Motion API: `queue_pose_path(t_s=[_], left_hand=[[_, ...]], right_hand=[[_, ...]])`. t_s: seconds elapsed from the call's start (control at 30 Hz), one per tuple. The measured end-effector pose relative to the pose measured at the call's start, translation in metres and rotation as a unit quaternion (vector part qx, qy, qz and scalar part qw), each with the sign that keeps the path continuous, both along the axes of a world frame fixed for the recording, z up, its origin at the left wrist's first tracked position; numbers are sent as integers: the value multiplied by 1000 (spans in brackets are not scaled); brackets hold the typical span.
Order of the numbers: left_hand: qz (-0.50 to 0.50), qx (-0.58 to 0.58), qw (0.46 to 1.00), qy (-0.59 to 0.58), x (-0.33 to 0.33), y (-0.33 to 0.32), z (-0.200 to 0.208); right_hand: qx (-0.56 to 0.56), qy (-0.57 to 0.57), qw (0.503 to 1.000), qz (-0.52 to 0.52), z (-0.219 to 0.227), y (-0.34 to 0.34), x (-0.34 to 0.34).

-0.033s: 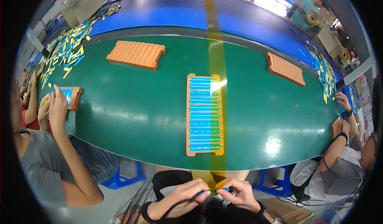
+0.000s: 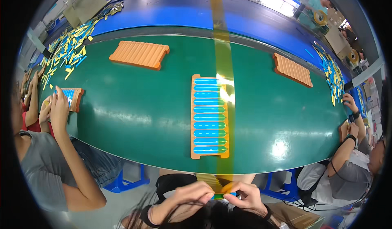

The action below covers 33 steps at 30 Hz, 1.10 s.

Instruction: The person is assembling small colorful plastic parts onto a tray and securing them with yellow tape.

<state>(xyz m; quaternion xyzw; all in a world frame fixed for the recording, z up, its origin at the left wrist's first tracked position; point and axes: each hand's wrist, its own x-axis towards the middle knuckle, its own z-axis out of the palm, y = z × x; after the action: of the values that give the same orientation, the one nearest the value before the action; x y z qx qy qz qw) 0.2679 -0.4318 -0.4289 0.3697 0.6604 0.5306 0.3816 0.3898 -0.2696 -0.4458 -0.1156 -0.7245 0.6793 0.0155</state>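
Head view, green table [image 2: 134, 102]: I saw two ribbed trays [image 2: 139, 54] lying far, one filled tray [image 2: 196, 156] nearer.
Yellow band [image 2: 223, 49]: see-through, it partly obstructed my sight of this filled tray.
Left hand [image 2: 192, 193], right hand [image 2: 248, 196]: both were pinching one strip.
Blue strip [image 2: 220, 196]: before the near edge; finger work, I judged, and next move called for even grip.

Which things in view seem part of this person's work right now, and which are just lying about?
Likely part of the work:
left hand and right hand
blue stick, held between both hands
front tray, orange, with blue sticks lying in it

Seemingly just lying about:
left tray, orange, ridged
right tray, likewise
left heap and right heap, blue and yellow pieces
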Motion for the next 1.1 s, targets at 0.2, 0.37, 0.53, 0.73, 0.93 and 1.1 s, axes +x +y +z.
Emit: queue_pose_path(t_s=[0.2, 0.37, 0.53, 0.73, 0.93, 1.1], left_hand=[[259, -109, 866, 414, -22, 29, 1], [265, -64, 869, 413, -12, 30, -13], [240, -139, 837, 471, 23, 19, -18], [209, -126, 855, 457, 29, 14, -18], [172, -86, 864, 465, 19, 27, -21], [146, -89, 867, 468, 15, 33, -20]], right_hand=[[-134, 40, 989, -54, -1, -4, 2], [-167, 69, 976, -122, -6, -12, 5], [-112, 19, 953, -282, 4, -24, -3], [-42, -33, 954, -296, 5, -22, 12], [-80, -11, 941, -330, 2, -20, 5], [-129, -36, 918, -373, 3, -18, -1]])
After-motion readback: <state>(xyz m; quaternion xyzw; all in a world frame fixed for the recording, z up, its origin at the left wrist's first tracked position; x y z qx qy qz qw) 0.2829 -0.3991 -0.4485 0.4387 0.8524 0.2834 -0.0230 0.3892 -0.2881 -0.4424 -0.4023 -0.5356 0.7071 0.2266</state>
